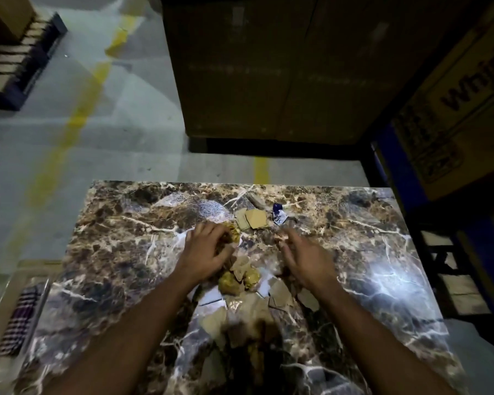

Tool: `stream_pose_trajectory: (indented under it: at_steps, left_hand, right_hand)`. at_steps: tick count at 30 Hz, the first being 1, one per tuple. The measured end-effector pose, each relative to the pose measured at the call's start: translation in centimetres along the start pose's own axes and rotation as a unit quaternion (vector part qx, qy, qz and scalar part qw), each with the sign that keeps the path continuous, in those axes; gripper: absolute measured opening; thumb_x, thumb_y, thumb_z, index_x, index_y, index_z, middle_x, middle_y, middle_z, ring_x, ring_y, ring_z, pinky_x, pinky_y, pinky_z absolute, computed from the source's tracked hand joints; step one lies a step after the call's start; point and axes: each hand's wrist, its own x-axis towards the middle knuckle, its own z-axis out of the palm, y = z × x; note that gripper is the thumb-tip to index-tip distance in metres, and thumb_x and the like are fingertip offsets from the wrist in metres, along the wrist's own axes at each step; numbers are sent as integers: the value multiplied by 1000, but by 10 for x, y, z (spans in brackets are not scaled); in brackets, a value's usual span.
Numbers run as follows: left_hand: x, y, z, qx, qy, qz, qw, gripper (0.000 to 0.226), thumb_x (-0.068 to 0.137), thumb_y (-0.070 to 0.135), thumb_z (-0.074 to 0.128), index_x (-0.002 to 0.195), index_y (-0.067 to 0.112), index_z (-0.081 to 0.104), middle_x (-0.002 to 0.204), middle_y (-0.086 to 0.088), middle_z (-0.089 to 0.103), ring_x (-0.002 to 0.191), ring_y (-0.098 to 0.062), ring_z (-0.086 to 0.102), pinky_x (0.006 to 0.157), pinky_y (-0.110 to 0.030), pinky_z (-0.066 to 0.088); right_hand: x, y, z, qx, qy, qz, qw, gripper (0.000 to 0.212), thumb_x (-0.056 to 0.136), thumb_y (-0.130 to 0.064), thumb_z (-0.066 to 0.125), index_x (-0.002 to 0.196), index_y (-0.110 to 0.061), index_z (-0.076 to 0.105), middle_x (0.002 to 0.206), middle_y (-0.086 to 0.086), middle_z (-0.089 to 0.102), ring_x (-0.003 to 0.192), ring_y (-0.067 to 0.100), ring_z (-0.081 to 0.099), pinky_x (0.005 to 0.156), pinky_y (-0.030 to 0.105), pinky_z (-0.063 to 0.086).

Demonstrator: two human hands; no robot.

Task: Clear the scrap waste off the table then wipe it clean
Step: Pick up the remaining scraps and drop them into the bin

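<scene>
Two bare arms are reaching forward over a marble-patterned tabletop [368,252], dim light, frame blurred. Scrap waste is lying in a loose run down the middle: two tan cardboard pieces [253,219] near the far edge, a small blue-and-white wrapper scrap [278,213] just beside them on the right, crumpled yellow wads [238,280] between the wrists, and more cardboard scraps [280,293] and white paper bits nearer the viewer. The left hand [204,253] is resting palm-down, its grip curling narrow around a yellowish crumpled scrap [234,232] at the fingertips; cannot tell whether it is actually being held. The right hand [305,259] is hovering with fingers spread fairly wide, holding nothing visible, its fingertips close to a small pale scrap. A checked cloth [19,320] is lying off the tabletop's left side, on a lower surface. Behind, large cardboard boxes [268,67] are standing on the floor; the box at right [462,89] is showing partial dark lettering, "Whirl…", rest cut off.
</scene>
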Motion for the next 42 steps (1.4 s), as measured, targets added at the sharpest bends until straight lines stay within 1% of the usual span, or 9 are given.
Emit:
stream_pose_trajectory:
  at_steps: [5, 8, 12, 19, 24, 31, 35, 39, 42]
  left_hand:
    - [51, 5, -1, -53, 12, -112, 992, 41, 101, 51, 46, 138, 35, 49, 146, -2, 50, 136, -30, 35, 110, -55, 30]
    - [72, 2, 10, 9, -126, -67, 990, 72, 96, 52, 56, 156, 43, 17, 165, -4, 25, 148, -39, 22, 118, -61, 21]
    - [90, 14, 16, 62, -153, -21, 986, 114, 79, 51, 74, 155, 45, -9, 159, -12, 31, 143, -39, 30, 111, -57, 37]
    - [98, 25, 35, 83, -179, -10, 980, 102, 70, 36, 88, 153, 29, 29, 149, -15, 36, 135, -36, 42, 103, -40, 46]
    - [88, 37, 35, 50, -157, -35, 986, 79, 65, 27, 91, 131, 25, 48, 140, -9, 25, 108, -28, 52, 92, -39, 54]
    - [76, 64, 23, 22, -170, 21, 985, 31, 82, 7, 74, 95, 22, 49, 87, 4, 56, 78, -16, 58, 56, -19, 38]
    - [59, 85, 4, -38, -91, 13, 995, 27, 80, 4, 71, 99, 17, 57, 89, -4, 67, 79, -21, 63, 65, -28, 49]
    - [3, 97, -8, -118, 18, -22, 993, 44, 79, 2, 78, 113, 25, 63, 100, 12, 63, 80, -6, 61, 65, -10, 41]
    - [-52, 88, 11, -100, 66, -11, 993, 41, 79, 2, 67, 105, 31, 55, 92, 8, 60, 75, -13, 58, 63, -25, 42]
  right_hand:
    - [80, 7, -2, -2, -56, -10, 998, 58, 98, -41, 55, 152, -35, 35, 157, 4, 38, 138, 30, 36, 109, 51, 38]
    - [100, 6, 11, -31, -179, -32, 983, 79, 93, -58, 57, 156, -51, 9, 170, -5, 8, 151, 40, 10, 114, 67, 20]
    - [92, -1, 27, -67, -167, -89, 980, 70, 93, -60, 54, 154, -50, 20, 167, -7, 19, 146, 40, 19, 106, 68, 27]
    - [60, 8, 37, 6, -95, -112, 989, 27, 95, -28, 63, 120, -37, 59, 136, -14, 54, 116, 24, 42, 90, 47, 47]
    - [54, 18, 29, 158, -76, -39, 984, 26, 85, -16, 69, 90, -40, 59, 92, -17, 65, 92, 16, 59, 86, 42, 54]
    - [32, 15, 3, 248, -65, -28, 966, 38, 86, -3, 71, 118, -23, 65, 119, -2, 69, 102, 7, 64, 93, 26, 52]
    - [2, 13, -16, 301, -7, -18, 953, 32, 87, -8, 75, 115, -22, 69, 116, -6, 67, 89, -1, 62, 77, 19, 48]
    - [-45, 3, -24, 356, 25, -15, 934, 39, 86, -16, 78, 116, -38, 65, 121, -13, 65, 102, 0, 63, 87, 20, 54]
    - [-77, -7, 0, 323, 17, -60, 944, 38, 86, -23, 78, 119, -35, 63, 120, -12, 61, 111, 7, 60, 93, 31, 54]
